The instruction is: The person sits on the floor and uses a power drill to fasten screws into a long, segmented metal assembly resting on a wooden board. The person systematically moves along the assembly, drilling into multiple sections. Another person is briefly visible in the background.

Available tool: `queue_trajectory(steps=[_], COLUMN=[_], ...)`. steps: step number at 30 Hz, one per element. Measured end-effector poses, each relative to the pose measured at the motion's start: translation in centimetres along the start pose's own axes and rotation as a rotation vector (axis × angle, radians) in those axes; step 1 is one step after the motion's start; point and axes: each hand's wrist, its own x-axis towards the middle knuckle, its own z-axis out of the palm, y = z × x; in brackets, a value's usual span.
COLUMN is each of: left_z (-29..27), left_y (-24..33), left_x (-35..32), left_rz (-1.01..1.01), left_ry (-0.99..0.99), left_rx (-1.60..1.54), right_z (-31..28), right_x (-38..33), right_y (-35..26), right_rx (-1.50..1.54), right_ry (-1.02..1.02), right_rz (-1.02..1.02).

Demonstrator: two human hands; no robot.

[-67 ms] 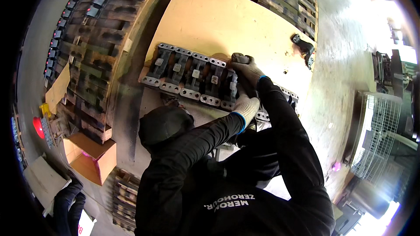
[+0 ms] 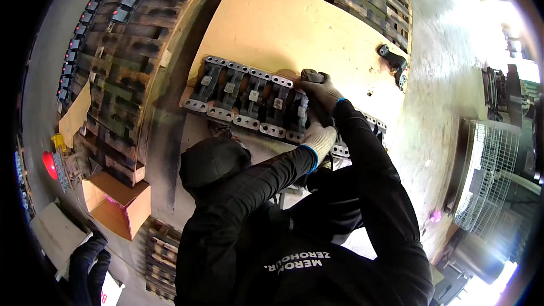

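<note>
A row of dark cast-metal parts [image 2: 254,96], with drilled flanges at both ends, lies along the near side of a tan board [image 2: 294,22]. My right hand [image 2: 322,92], in a pale knit glove, is closed around the far end of a dark metal part [image 2: 311,75] toward the right of the row. Closer to me, my left hand [image 2: 318,138], also gloved, has its fingers curled at the near side of what looks like this same part. My hands and sleeves hide most of that part and some of its neighbours.
A loose dark metal bracket [image 2: 394,65] lies on the board's right. Wooden pallets [image 2: 133,68] with small black parts stand at the left, near an open cardboard box [image 2: 119,207]. A wire cage [image 2: 487,175] is at the right; another person's dark sleeve [image 2: 90,255] shows lower left.
</note>
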Motion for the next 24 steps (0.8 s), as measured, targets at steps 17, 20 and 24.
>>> queue_trajectory(steps=[17,20,24], left_z=[0.4,0.3,-0.7], left_y=[-1.4,-0.7,-0.8], left_x=[-0.8,-1.5,-1.5], left_rz=[0.099,0.132,0.075], left_ry=[0.063,0.057,0.067], left_rx=[-0.073,0.002,0.017], right_z=[0.5,0.5,0.8], right_x=[0.3,0.9,-0.2], right_y=[0.9,1.7,0.0], right_rx=[0.026,0.069,0.067], right_ry=[-0.031,-0.023,-0.041], right_rz=[0.012,-0.017,0.014])
